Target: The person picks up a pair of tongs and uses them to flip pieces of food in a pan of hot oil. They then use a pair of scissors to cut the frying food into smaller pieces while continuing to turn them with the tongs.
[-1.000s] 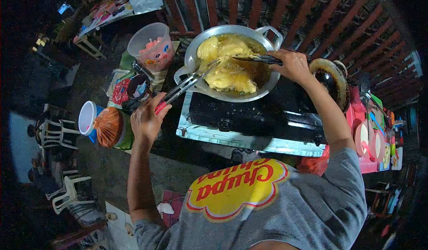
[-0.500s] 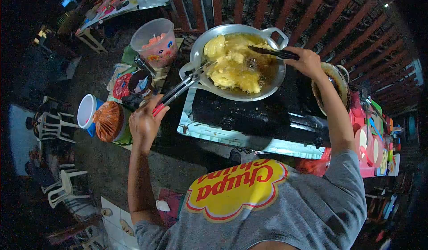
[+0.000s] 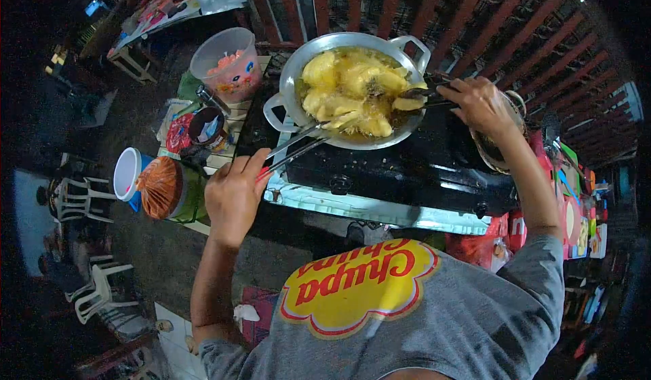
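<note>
A metal wok (image 3: 290, 75) of bubbling oil sits on the black stove (image 3: 400, 170), with several yellow battered pieces (image 3: 363, 75) frying in it. My left hand (image 3: 234, 193) is closed around red-handled metal tongs (image 3: 298, 148), whose tips reach a yellow piece at the wok's near left side. Dark tongs (image 3: 434, 99) are gripped in my right hand (image 3: 481, 105) over the wok's right edge, their tips at another yellow piece (image 3: 409, 103).
On the left stand a clear tub (image 3: 227, 65) with orange contents, a brown cup (image 3: 207, 128) and an orange-covered container (image 3: 161, 187). A second pan (image 3: 519, 105) is right of the wok; red slats (image 3: 393, 4) rise behind.
Both tongs have shifted and their jaws are now at yellow pieces near the wok's sides. My left hand moved slightly right, and my right hand also moved right. The yellow pieces have shifted.
</note>
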The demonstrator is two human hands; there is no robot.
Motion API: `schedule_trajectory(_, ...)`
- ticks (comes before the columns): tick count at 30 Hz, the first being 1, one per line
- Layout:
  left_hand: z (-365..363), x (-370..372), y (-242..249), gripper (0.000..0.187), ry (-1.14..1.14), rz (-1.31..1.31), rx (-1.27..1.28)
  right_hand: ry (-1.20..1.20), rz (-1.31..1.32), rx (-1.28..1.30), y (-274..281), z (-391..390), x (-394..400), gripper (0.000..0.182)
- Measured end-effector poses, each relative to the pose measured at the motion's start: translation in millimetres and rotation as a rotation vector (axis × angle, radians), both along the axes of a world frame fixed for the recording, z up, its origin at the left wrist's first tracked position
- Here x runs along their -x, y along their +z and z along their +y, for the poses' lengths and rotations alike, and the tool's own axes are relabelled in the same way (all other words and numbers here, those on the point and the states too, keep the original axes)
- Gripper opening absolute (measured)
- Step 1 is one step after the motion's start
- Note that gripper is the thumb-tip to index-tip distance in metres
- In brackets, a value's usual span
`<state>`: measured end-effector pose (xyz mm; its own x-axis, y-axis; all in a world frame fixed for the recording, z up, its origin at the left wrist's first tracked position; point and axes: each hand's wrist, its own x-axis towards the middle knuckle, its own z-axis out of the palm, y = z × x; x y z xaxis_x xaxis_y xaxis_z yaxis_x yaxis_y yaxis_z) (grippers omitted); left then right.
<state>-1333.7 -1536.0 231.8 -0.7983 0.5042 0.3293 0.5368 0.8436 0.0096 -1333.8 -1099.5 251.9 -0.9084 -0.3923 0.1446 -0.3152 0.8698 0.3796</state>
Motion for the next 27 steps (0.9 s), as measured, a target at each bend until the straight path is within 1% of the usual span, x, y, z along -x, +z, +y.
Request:
schedule_trajectory(1,1.6,-1.7,0.2,0.041,0.014,-0.036,0.01,-0.002,-0.002,-0.012,2.0,-4.6,-1.3,0.053)
schedule_trajectory(3,0.9,-2.3,-3.2,0.043,0.006,-0.026,0.004,-0.003,-0.003,-0.022,9.4,-8.1,-6.2,0.053)
schedule_trajectory(5,-0.8,-3.3,-4.7,0.046,-0.002,-0.014,-0.001,-0.098,-0.088,0.1,24.8,-9.3,-12.4,0.053)
schedule_trajectory(6,-2.2,-4.1,-4.4,0.048,0.024,-0.045,-0.021,-0.098,-0.086,0.101,34.6,-9.9,-14.4,0.053)
schedule_trajectory(8,-7.0,-6.1,-4.4,0.05,0.05,-0.073,-0.041,-0.308,-0.191,0.127,51.8,-11.3,-17.1,0.052)
schedule_trajectory(9,-11.1,-6.9,-4.7,0.052,0.075,-0.114,-0.089,-0.286,-0.134,0.136,54.0,-7.5,-19.3,0.051)
schedule_trajectory(10,-14.2,-8.1,-4.9,0.055,0.098,-0.155,-0.137,-0.287,-0.131,0.135,54.4,-6.8,-17.7,0.051)
schedule_trajectory(11,-16.4,-10.2,-4.0,0.055,0.096,-0.155,-0.137,-0.36,-0.129,0.152,53.2,-5.6,-14.8,0.05)
schedule_trajectory(12,-18.6,-12.9,-2.1,0.057,0.13,-0.213,-0.221,-0.434,-0.127,0.168,50.7,-5.1,-12.7,0.049)
schedule_trajectory(13,-20.3,-15.8,-1.2,0.059,0.164,-0.27,-0.305,-0.446,-0.084,0.176,44.1,-7.7,-10.6,0.045)
schedule_trajectory(14,-22.0,-18.9,-3.1,0.059,0.162,-0.27,-0.304,-0.448,-0.084,0.177,33.6,-7.7,-7.0,0.045)
schedule_trajectory(16,-24.2,-24.0,-10.0,0.058,0.259,-0.312,-0.413,-0.5,-0.061,0.193,14.1,-6.4,0.9,0.043)
schedule_trajectory(17,-24.3,-26.3,-11.8,0.058,0.259,-0.309,-0.413,-0.555,-0.117,0.164,11.7,-11.3,2.2,0.043)
schedule_trajectory(18,-23.3,-28.5,-13.2,0.056,0.294,-0.407,-0.54,-0.551,-0.114,0.165,8.0,-10.5,1.5,0.043)
schedule_trajectory(19,-22.8,-30.7,-14.8,0.054,0.33,-0.504,-0.667,-0.47,-0.084,0.171,3.7,-7.4,-0.2,0.044)
schedule_trajectory(20,-22.9,-32.8,-16.4,0.054,0.335,-0.501,-0.668,-0.39,-0.057,0.178,1.4,-5.0,-1.0,0.044)
schedule_trajectory(22,-22.6,-36.0,-21.7,0.051,0.244,-0.606,-0.901,-0.414,-0.108,0.179,8.5,-7.5,1.4,0.047)
schedule_trajectory(23,-22.3,-36.8,-30.3,0.051,0.198,-0.671,-1.091,-0.425,-0.074,0.192,13.2,-13.9,3.4,0.049)
schedule_trajectory(24,-22.2,-36.9,-35.6,0.051,0.198,-0.672,-1.093,-0.437,-0.041,0.206,15.9,-20.8,5.9,0.05)
schedule_trajectory(25,-22.3,-36.6,-39.7,0.053,0.204,-0.693,-1.137,-0.408,-0.022,0.177,15.2,-27.5,11.9,0.055)
schedule_trajectory(26,-22.3,-36.2,-41.4,0.054,0.211,-0.713,-1.183,-0.406,-0.021,0.176,7.0,-25.8,21.1,0.055)
schedule_trajectory(27,-21.9,-36.2,-41.5,0.054,0.212,-0.71,-1.185,-0.291,0.039,0.16,-8.1,-23.4,34.3,0.057)
